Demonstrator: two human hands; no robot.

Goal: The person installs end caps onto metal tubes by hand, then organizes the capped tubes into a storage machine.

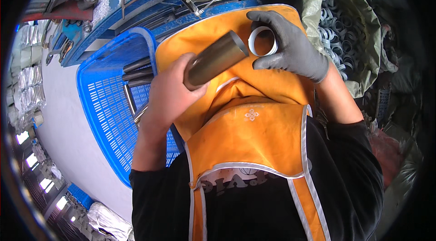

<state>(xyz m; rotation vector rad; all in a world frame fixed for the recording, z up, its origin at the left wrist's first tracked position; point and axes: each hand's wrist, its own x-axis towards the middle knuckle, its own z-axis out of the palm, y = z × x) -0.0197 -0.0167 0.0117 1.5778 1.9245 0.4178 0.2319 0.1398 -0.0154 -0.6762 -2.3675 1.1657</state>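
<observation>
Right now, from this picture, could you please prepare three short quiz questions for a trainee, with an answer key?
1. What does the grey-gloved right hand hold?
A) a coiled black hose
B) a thin, round white ring
C) a red cup

2. Look at the open, olive-green sack on the right. True or false: it is filled with blue bottles.

3. Complete with a colour: the bare left hand grips a dark, metallic-looking cylindrical tube; similar dark tubes lie in the slotted plastic basket, which is ____.

Key: 1: B. 2: False; white rings are visible inside. 3: Blue.
</observation>
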